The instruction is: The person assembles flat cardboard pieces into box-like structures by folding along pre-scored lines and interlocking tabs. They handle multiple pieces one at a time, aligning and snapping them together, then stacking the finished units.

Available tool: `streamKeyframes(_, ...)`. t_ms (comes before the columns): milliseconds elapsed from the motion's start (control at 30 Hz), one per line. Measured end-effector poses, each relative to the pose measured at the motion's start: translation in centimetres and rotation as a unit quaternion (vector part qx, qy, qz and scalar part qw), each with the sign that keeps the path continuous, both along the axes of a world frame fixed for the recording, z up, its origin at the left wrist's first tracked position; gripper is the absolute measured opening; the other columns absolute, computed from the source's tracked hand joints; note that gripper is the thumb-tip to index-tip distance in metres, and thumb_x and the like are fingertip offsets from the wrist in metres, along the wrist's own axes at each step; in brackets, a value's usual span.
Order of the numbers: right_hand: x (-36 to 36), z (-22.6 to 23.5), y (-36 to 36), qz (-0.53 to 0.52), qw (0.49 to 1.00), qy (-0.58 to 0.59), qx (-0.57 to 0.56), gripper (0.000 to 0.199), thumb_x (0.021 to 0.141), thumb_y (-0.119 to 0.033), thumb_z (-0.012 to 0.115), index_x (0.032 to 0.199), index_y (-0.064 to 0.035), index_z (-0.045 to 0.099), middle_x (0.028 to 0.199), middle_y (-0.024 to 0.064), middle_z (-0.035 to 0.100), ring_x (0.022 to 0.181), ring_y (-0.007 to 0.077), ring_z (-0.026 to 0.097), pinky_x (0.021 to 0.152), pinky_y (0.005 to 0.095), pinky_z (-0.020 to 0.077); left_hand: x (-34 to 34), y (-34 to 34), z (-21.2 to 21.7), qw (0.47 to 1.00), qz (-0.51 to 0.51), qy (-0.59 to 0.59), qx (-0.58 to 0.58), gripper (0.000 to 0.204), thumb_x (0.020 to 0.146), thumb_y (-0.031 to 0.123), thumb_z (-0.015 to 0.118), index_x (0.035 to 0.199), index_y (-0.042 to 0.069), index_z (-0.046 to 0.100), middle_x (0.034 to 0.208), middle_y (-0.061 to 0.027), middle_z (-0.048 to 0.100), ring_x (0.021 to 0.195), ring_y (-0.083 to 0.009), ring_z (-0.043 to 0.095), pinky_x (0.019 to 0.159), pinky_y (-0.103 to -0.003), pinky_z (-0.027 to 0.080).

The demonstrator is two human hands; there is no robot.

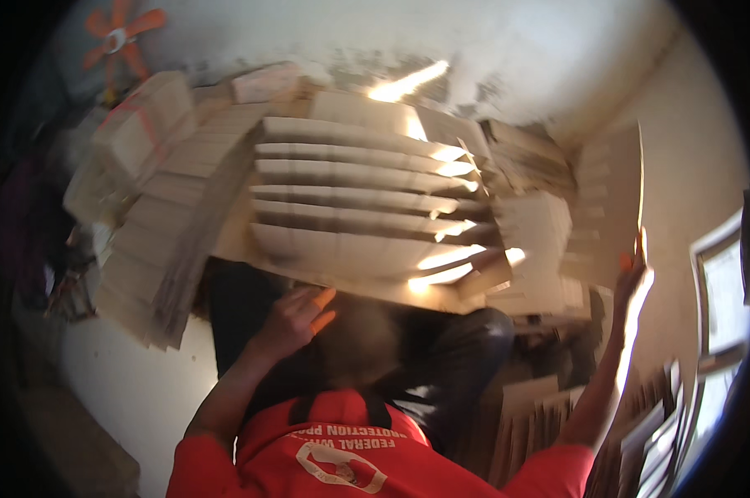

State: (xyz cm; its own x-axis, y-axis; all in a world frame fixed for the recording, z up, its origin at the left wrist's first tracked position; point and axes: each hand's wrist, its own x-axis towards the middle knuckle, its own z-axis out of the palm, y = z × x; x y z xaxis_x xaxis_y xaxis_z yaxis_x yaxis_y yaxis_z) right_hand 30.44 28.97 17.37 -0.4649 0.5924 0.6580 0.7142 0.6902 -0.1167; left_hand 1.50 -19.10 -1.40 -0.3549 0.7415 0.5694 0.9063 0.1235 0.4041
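Stack of flat cardboard sheets (350,207) spread far centre. Left hand (296,319) curled below its near edge, grip not discernible; right hand (632,282) clasped upright sheet (611,191), far right. Probably best steadied by the edges.

The person is wearing a red short-sleeved shirt (342,452) — its sleeves are ending above the elbows, leaving both forearms bare. Black straps (377,409) are running over the shirt near the collar, and a white emblem with a line of white lettering is showing on the red cloth below them. Dark trousers (441,349) are covering the legs, and orange tips — caps or tape, hard to tell which — are covering some fingers of the left hand (296,319) and right hand (632,278).
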Motion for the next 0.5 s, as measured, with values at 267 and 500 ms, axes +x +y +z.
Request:
streamKeyframes(267,-7.3,8.3,-10.4,0.165,0.952,0.130,-0.222,0.053,0.080,0.007,0.060,0.131,-0.0079,0.060,0.074,-0.0063,0.057,0.061,0.0030,0.040,0.055,0.0185,0.0363,-1.0,10.6,6.2,0.994,-0.053,0.075,0.061,0.044,0.080,0.013,0.074,0.119,-0.002,0.059,0.105,-0.0152,0.066,0.103,-0.0324,0.060,0.085,-0.040,0.051)
streamKeyframes(500,-10.1,5.1,-10.6,0.236,0.922,0.116,-0.284,0.056,0.079,0.009,0.063,0.132,-0.0076,0.058,0.076,-0.0089,0.052,0.067,0.0019,0.044,0.065,0.0162,0.0405,-1.9,16.7,4.8,0.997,-0.054,0.035,-0.044,0.040,0.083,0.019,0.071,0.113,-0.003,0.060,0.103,-0.0185,0.067,0.102,-0.0344,0.061,0.085,-0.041,0.050)
